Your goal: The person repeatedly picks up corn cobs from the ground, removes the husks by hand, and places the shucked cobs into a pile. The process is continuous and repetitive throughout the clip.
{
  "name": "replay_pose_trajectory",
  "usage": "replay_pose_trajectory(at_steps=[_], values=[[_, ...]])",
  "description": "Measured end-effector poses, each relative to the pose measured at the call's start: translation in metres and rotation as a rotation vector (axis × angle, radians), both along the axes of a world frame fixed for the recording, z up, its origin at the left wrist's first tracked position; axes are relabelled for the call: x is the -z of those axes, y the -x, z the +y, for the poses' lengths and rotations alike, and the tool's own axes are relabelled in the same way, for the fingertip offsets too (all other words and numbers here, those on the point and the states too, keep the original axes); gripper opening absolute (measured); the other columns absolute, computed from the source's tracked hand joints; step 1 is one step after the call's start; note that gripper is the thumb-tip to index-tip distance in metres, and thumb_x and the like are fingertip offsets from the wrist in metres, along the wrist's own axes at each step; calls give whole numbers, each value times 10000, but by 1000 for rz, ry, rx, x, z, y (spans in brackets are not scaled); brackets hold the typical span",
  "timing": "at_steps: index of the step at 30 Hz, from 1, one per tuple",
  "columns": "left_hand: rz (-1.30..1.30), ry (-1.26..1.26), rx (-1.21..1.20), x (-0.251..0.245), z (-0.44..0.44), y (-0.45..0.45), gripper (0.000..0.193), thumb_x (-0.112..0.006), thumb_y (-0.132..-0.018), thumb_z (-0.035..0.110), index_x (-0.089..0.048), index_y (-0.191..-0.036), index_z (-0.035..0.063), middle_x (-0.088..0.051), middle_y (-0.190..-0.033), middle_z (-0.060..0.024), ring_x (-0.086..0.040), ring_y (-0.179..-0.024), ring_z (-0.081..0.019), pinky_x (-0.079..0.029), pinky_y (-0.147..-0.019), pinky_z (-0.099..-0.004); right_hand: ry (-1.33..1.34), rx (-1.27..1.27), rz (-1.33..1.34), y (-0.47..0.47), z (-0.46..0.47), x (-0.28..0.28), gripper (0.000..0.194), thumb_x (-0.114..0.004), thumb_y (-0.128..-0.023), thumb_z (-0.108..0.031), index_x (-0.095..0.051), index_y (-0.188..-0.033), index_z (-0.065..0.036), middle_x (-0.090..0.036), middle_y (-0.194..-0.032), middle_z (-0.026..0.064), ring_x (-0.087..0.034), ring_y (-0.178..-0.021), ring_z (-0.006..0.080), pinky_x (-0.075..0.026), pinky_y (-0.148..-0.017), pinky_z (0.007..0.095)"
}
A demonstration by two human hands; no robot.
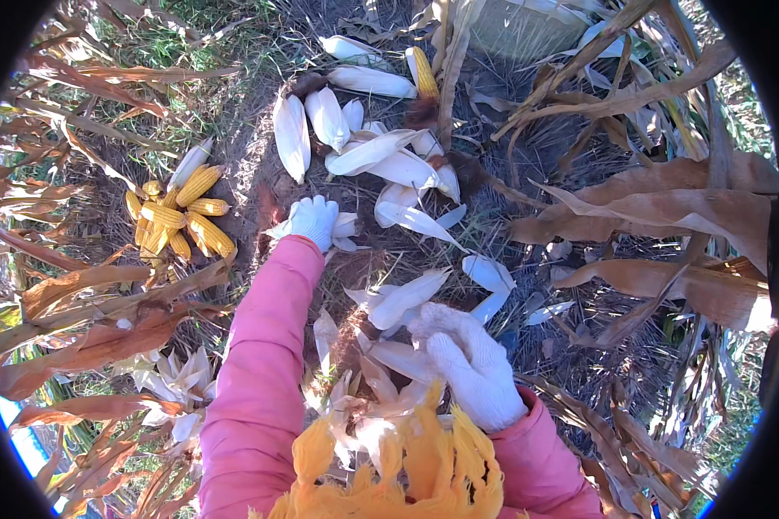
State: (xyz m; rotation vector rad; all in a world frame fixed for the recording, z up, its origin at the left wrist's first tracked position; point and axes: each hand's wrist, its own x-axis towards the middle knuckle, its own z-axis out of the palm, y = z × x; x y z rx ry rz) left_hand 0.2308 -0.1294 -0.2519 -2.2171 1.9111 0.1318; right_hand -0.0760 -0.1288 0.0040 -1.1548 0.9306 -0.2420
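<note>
My left hand point(313, 222), in a white knitted glove, reaches forward and lies over a pale corn husk point(345, 228) on the ground; its fingers' hold on it cannot be made out. My right hand point(470, 363), gloved alike, is curled near my body beside loose husks point(409, 298); whether anything is inside it is hidden. Ahead lies a loose group of ears in pale husks point(292, 137), with a partly bare yellow ear point(423, 72) at its far side. Left of my left hand is a pile of husked yellow corn cobs point(163, 216).
Dry corn stalks and brown leaves point(662, 214) stand at the right, and more leaves point(97, 337) at the left. Stripped husks point(178, 383) lie at lower left. A yellow fringe point(396, 473) hangs into the view at the bottom.
</note>
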Motion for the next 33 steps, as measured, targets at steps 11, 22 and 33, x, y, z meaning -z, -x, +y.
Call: replay_pose_trajectory(at_steps=[11,22,33], values=[[1729,46,-756,-169,64,80,689,-822,-778,276,-426,-1275,10,-601,-1163,-114,-595,-1020,-166,-502,-876,-321,155,138,-39,-4,9,14,410,-581,-974,-209,-533,-1316,13,-662,-1139,154,-654,-999,183,-523,-869,310],[1942,401,-832,-251,108,184,434,-596,-981,309,-480,-1315,58,-563,-1243,-74,-524,-1136,-124,-429,-986,-296,289,127,60,-5,12,-7,369,-737,-860,-303,-625,-1066,-17,-660,-885,113,-593,-773,148,-500,-711,322],[2085,694,-1006,-243,92,177,362,-678,-904,208,-565,-1191,17,-623,-1114,-69,-604,-997,-145,-503,-875,-306,-108,434,-318,-24,21,14,196,-688,-878,-99,-620,-1035,-5,-635,-817,11,-552,-662,65,-485,-610,253]])
